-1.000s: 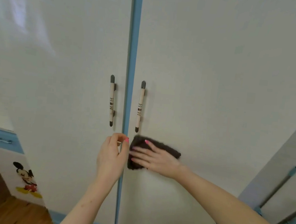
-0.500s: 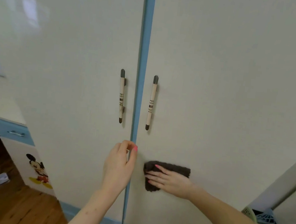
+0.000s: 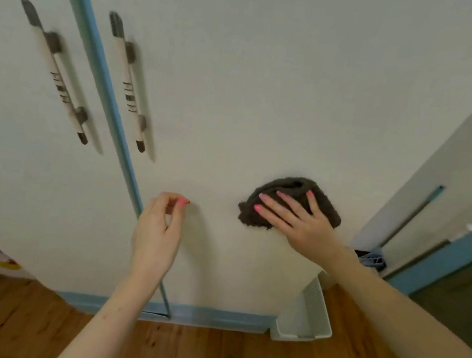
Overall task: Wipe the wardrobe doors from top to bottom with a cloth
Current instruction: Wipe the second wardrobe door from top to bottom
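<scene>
A dark brown cloth [image 3: 283, 187] lies flat against the lower part of the right wardrobe door [image 3: 267, 81]. My right hand [image 3: 294, 216] presses it there with straight, spread fingers. My left hand [image 3: 158, 229] hovers in front of the same door, just right of the blue centre strip [image 3: 100, 73], fingers loosely curled and holding nothing. The left door [image 3: 6, 156] is beside it. Two pencil-shaped handles [image 3: 57, 75] [image 3: 128, 84] sit either side of the strip, above and left of both hands.
A wooden floor [image 3: 212, 352] runs below the blue plinth [image 3: 216, 315]. A white slotted basket [image 3: 302, 315] stands on the floor at the wardrobe's right corner. A blue-handled pole [image 3: 409, 221] leans against the wall at right. A cartoon sticker [image 3: 4, 264] shows at lower left.
My right hand has slid the cloth rightward and lower across the right door. The view has tilted down, showing the floor and plinth. My left hand stays loosely curled near the centre strip.
</scene>
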The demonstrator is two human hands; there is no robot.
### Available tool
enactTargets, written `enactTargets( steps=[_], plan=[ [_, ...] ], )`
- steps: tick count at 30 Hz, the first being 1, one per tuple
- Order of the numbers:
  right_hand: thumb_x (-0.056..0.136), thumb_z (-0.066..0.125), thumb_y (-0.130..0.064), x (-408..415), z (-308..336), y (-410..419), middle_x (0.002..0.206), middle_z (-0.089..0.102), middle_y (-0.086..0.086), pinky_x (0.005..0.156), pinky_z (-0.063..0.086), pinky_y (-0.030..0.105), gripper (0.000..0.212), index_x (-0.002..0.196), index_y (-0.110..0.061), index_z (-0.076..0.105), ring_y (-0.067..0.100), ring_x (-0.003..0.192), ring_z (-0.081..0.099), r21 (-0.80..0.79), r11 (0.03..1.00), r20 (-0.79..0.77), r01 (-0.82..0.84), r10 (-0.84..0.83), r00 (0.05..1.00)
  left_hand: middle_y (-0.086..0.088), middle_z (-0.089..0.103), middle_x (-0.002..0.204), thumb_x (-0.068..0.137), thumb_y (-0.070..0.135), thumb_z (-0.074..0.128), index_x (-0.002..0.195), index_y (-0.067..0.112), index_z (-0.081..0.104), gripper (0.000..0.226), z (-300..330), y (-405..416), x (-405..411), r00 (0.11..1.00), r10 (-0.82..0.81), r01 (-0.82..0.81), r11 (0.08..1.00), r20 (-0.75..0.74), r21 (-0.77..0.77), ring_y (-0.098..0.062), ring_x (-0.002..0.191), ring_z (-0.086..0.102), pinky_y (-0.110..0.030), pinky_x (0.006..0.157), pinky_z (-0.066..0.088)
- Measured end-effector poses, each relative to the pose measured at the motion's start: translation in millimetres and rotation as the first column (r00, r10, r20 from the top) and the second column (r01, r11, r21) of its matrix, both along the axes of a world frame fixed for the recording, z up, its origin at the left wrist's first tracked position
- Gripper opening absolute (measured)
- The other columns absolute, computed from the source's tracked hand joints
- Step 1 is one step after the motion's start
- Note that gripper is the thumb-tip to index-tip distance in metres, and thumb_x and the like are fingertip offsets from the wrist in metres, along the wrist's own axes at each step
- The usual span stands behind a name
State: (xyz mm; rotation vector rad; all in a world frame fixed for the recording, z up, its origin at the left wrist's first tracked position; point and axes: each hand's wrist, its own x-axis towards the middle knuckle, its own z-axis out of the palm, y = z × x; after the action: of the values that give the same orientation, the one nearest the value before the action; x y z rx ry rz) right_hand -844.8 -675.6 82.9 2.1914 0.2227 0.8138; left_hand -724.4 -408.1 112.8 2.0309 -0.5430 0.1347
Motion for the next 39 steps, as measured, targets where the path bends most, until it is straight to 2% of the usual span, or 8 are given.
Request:
enactTargets(
  steps=[8, 13, 18, 24, 28, 31, 34, 39],
  plan=[
    [0.078, 0.065, -0.015, -45.2, -78.9, -53.0, 0.154, 0.019, 0.007, 0.115, -0.015, 0.050, 0.082, 0.147, -0.011, 0.022, 0.019, 0.139, 0.032, -0.407, 0.904, -0.517, -0.133, -0.108, 0.849, 0.001, 0.062, 0.100, 0.098, 0.030, 0.041, 0.102, 0.023, 0.060, 0.021, -30.6, -15.2, -2.1, 1.000, -0.002, 0.002, 0.999, -0.020, 0.045, -0.014, 0.092, 0.055, -0.035, 0.077, 0.045],
    [0.095, 0.042, -0.009, -49.6, -30.2, -70.1, 0.157, 0.019, 0.002, 0.117, 0.003, 0.049, 0.056, 0.148, -0.020, 0.027, 0.021, 0.141, 0.024, -0.065, 0.996, -0.039, -0.060, 0.058, 0.998, 0.003, 0.062, 0.097, 0.098, 0.030, 0.041, 0.101, 0.022, 0.061, 0.022, -44.6, -28.7, -7.0, 0.998, -0.017, 0.019, 0.999, -0.052, 0.029, -0.013, 0.090, 0.055, -0.024, 0.070, 0.041],
    [0.092, 0.046, -0.019, -26.5, -57.3, -64.7, 0.156, 0.023, -0.003, 0.114, 0.011, 0.050, 0.056, 0.146, -0.027, 0.032, 0.021, 0.144, 0.020, 0.134, 0.985, 0.386, -0.107, 0.048, 0.921, 0.005, 0.062, 0.099, 0.097, 0.031, 0.039, 0.099, 0.022, 0.062, 0.025, -82.3, -41.4, -10.0, 0.995, -0.019, 0.019, 1.000, -0.098, -0.001, -0.002, 0.094, 0.054, -0.017, 0.070, 0.039],
    [0.099, 0.030, -0.015, -31.4, -184.6, -67.7, 0.158, 0.016, 0.006, 0.100, 0.028, 0.038, 0.051, 0.150, -0.019, 0.021, 0.016, 0.112, 0.044, -0.148, 0.982, -0.150, -0.118, 0.095, 0.984, 0.010, 0.061, 0.097, 0.098, 0.027, 0.037, 0.098, 0.027, 0.061, 0.024, -135.2, -35.5, -7.3, 0.996, 0.035, -0.029, 0.997, -0.088, 0.067, 0.003, 0.094, 0.053, -0.015, 0.071, 0.039],
    [0.086, 0.052, -0.021, -41.2, -243.1, -59.7, 0.142, 0.049, -0.005, 0.109, 0.017, 0.041, 0.075, 0.150, -0.014, 0.014, 0.017, 0.115, 0.042, -0.320, 0.944, -0.453, -0.081, -0.077, 0.888, 0.014, 0.061, 0.091, 0.098, 0.026, 0.039, 0.093, 0.032, 0.058, 0.020, -154.7, -24.4, -3.3, 0.992, 0.069, -0.059, 0.993, -0.104, 0.099, -0.003, 0.082, 0.056, -0.023, 0.062, 0.041],
    [0.075, 0.067, -0.020, -39.5, -231.5, -48.9, 0.154, 0.029, 0.005, 0.116, -0.003, 0.047, 0.093, 0.151, -0.013, 0.013, 0.016, 0.131, 0.040, -0.324, 0.942, -0.490, -0.089, -0.086, 0.867, 0.010, 0.061, 0.079, 0.097, 0.030, 0.038, 0.090, 0.032, 0.057, 0.020, -156.9, -14.0, -2.2, 0.987, 0.085, -0.065, 0.988, -0.139, 0.143, -0.011, 0.066, 0.056, -0.028, 0.050, 0.037],
    [0.082, 0.055, -0.012, -20.8, -191.6, -32.3, 0.158, -0.001, 0.011, 0.116, -0.012, 0.050, 0.084, 0.151, -0.010, 0.008, 0.017, 0.142, 0.015, -0.229, 0.963, -0.443, -0.142, 0.026, 0.896, -0.007, 0.060, 0.066, 0.096, 0.029, 0.038, 0.086, 0.029, 0.058, 0.022, -153.7, -4.8, -0.6, 0.981, 0.067, -0.042, 0.989, -0.182, 0.139, -0.026, 0.058, 0.057, -0.040, 0.051, 0.044],
    [0.100, 0.043, -0.017, 40.8, -151.0, 36.3, 0.153, 0.029, -0.005, 0.114, 0.012, 0.049, 0.045, 0.143, -0.026, 0.037, 0.019, 0.140, 0.027, 0.149, 0.983, 0.140, -0.108, 0.087, 0.986, -0.013, 0.057, 0.059, 0.094, 0.032, 0.039, 0.080, 0.032, 0.055, 0.021, -157.2, 12.4, 6.3, 0.972, 0.023, 0.021, 0.983, -0.235, 0.183, -0.023, 0.047, 0.050, -0.036, 0.047, 0.044]
  ],
)
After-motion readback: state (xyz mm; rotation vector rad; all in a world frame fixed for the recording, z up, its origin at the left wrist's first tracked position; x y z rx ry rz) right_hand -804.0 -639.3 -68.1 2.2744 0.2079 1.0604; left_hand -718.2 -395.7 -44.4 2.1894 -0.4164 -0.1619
